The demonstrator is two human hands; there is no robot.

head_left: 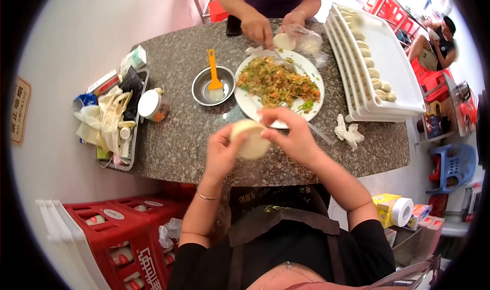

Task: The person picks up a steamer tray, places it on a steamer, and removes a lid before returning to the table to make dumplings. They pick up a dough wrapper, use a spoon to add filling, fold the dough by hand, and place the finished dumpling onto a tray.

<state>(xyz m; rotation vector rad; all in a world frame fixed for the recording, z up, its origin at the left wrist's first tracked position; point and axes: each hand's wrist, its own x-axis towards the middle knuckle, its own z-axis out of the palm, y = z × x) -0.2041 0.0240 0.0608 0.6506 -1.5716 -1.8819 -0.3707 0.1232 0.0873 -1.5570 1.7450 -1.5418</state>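
Note:
A pale round dough wrapper (253,143) is held up between my two hands, over the near side of the table. My left hand (222,149) pinches its left edge with thumb and fingers. At its upper right edge, my right hand (287,129) grips the rim between thumb and fingertips. Just beyond lies a white plate (248,104) heaped with chopped vegetable filling (278,81). Left of the plate, a metal bowl (199,93) holds an orange-handled brush (213,68). The wrapper's surface is slightly blurred.
Across the table a person's hand (259,30) works a utensil at the filling, beside a wrapper (284,41) and a plastic bag (309,42). Stacked white trays (393,60) with dumplings stand right. A crumpled tissue (348,132), a lidded jar (150,105) and a cluttered basket (133,149) sit nearby.

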